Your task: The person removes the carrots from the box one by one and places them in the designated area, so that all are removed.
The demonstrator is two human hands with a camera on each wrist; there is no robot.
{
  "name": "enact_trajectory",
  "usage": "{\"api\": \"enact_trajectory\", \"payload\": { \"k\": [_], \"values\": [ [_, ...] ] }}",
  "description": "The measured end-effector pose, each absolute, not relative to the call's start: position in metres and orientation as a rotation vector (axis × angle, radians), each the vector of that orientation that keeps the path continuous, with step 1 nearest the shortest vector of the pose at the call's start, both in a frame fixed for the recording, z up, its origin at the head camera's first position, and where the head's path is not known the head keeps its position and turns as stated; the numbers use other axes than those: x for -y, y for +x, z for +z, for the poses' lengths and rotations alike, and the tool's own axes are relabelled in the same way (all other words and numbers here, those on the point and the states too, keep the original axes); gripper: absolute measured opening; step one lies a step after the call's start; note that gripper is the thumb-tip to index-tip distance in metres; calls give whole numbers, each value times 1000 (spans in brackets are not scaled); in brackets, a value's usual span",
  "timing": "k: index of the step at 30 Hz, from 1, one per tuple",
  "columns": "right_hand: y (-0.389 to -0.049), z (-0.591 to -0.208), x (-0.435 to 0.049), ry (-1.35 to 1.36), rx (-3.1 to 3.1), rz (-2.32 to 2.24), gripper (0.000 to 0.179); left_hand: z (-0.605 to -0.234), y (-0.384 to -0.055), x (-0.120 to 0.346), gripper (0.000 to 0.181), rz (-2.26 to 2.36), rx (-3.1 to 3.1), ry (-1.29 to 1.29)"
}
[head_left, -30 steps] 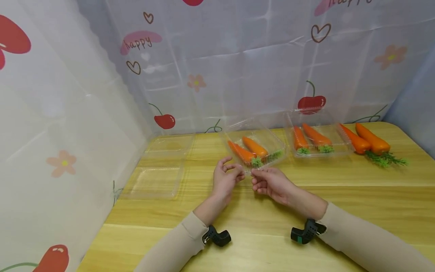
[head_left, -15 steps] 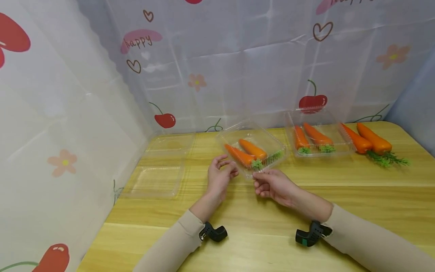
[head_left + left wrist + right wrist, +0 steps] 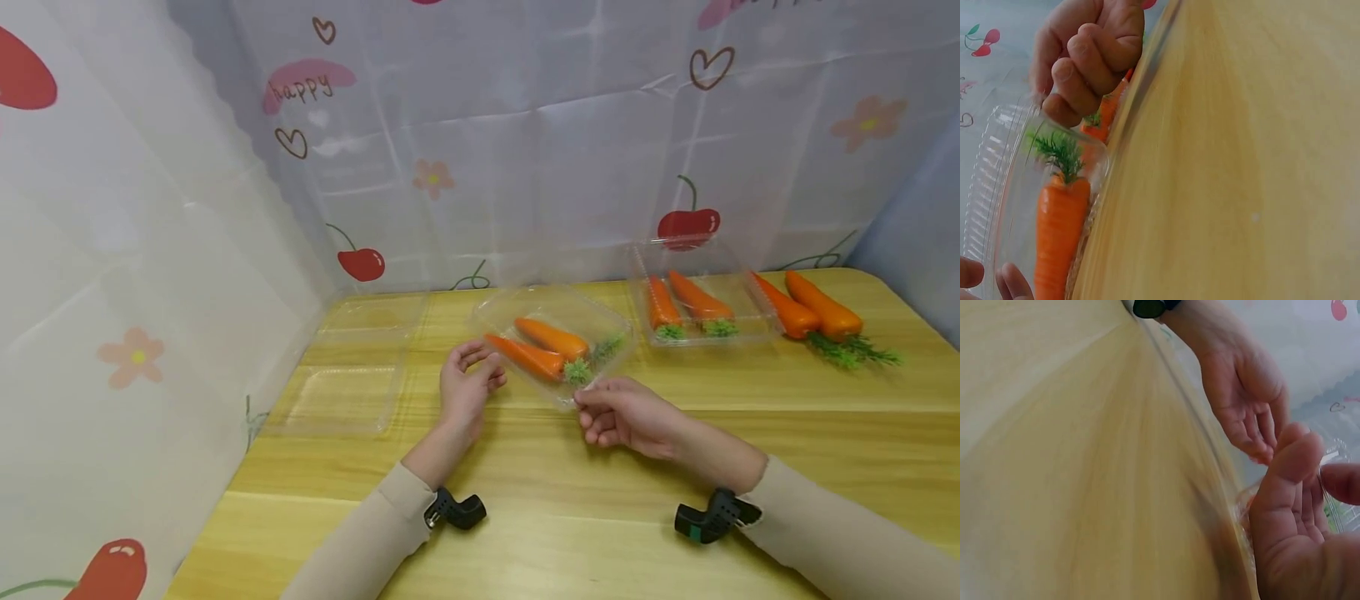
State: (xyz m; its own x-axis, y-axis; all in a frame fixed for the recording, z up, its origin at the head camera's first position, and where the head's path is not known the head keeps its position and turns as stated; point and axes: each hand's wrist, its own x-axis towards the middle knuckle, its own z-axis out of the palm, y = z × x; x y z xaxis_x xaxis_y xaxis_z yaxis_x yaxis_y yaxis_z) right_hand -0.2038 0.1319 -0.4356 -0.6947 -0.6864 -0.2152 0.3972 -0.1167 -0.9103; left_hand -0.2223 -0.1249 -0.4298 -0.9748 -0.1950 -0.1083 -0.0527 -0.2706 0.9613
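Note:
A clear plastic clamshell box (image 3: 596, 312) stands angled in the middle of the table, with two orange carrots (image 3: 553, 338) inside. Green tufts at their tops point to the front right. My right hand (image 3: 630, 417) pinches the box's front corner between thumb and forefinger, its other fingers curled beneath. Beside the left corner is my left hand (image 3: 465, 387), its fingers loosely bent and close to the wall. One carrot (image 3: 1060, 231) shows through the wall in the left wrist view, between both hands. In the right wrist view my right hand (image 3: 1288, 512) hides most of the box.
Another clear box (image 3: 705, 250) with two carrots (image 3: 701, 297) stands at the back right. Two loose carrots (image 3: 823, 304) with green tops lie to its right. An open clear box (image 3: 341, 400) lies on the left. A printed curtain (image 3: 495, 125) hangs behind the table.
The box in front of me has come nearer and turned, its carrots now slanting more sideways. My right hand moved right and toward me with its corner; my left hand shifted left.

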Motion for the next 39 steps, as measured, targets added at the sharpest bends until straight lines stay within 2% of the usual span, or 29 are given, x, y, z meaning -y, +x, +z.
{"api": "enact_trajectory", "payload": {
  "k": [12, 23, 31, 39],
  "values": [
    [-205, -437, -156, -494, -1399, -1772, 21, -433, -210, 142, 35, -2369, 1759, 324],
    [-214, -438, -176, -631, -1319, -1732, 27, -430, -193, 154, 47, -2371, 1826, 350],
    [-219, -436, -190, -653, -1280, -1711, 29, -426, -181, 157, 53, -2373, 1928, 264],
    [-224, -438, -197, -678, -1289, -1716, 27, -429, -178, 164, 41, -2341, 1987, 193]
  ]
}}
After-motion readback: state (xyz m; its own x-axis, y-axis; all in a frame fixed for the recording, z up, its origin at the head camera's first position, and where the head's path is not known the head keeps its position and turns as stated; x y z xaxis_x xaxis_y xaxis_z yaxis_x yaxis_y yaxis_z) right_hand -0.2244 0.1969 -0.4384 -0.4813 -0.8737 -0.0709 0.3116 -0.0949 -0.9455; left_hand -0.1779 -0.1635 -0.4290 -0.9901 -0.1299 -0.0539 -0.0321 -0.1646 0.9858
